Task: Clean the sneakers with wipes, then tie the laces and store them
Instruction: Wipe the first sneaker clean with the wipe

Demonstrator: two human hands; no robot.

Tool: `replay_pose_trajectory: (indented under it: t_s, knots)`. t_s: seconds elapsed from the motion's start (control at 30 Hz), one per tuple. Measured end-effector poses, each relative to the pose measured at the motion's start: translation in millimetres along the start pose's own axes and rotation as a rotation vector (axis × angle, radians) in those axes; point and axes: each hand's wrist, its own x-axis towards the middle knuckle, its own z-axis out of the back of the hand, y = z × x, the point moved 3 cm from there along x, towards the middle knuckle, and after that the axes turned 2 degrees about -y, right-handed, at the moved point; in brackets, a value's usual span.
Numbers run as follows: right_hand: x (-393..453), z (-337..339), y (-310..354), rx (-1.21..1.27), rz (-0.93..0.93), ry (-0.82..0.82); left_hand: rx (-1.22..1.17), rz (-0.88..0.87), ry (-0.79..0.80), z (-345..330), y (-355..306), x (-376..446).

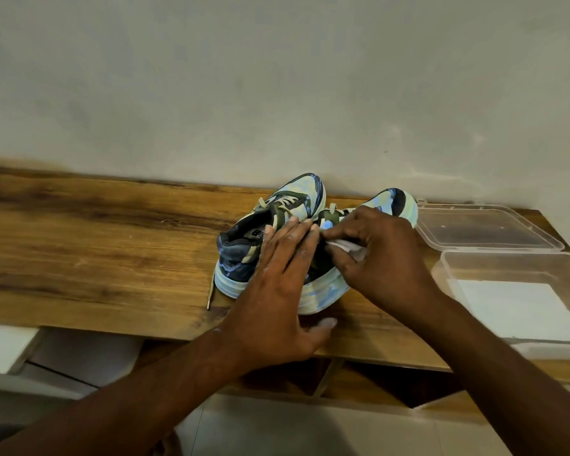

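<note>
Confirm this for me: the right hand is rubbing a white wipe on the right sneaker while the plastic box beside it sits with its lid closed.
Not quite. The head view shows the plastic box open, its lid folded back flat on the table. The rest holds: the right hand grips a white wipe against the right sneaker.

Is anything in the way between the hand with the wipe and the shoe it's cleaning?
Nothing visible. The right hand grips the wipe right at the nearer sneaker, and the left hand rests on that sneaker beside it, not blocking the wipe.
</note>
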Motion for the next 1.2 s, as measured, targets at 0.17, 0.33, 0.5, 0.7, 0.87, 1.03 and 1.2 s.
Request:
replay_pose_trajectory:
  t_s: [0.17,0.33,0.5,0.7,0.87,1.03,1.2]
  knots:
    - [5,15,-22,-0.009,-0.08,0.007,0.097,-0.062,0.021,-5,5,4]
    - [4,20,-33,-0.035,-0.211,-0.134,0.092,-0.07,0.033,-2,14,5]
    - [1,3,-14,0.041,-0.173,-0.021,0.031,-0.071,0.008,-2,16,6]
    - [4,13,-18,0.042,-0.207,0.016,0.017,-0.081,0.0,0,17,6]
    - [5,11,-29,-0.014,-0.278,-0.198,0.027,-0.077,0.002,-4,14,5]
    - [8,-1,-10,0.102,-0.189,-0.01,0.029,-0.074,0.001,-5,16,5]
    - [9,11,-17,-0.075,-0.154,0.045,0.043,-0.094,0.01,-5,14,5]
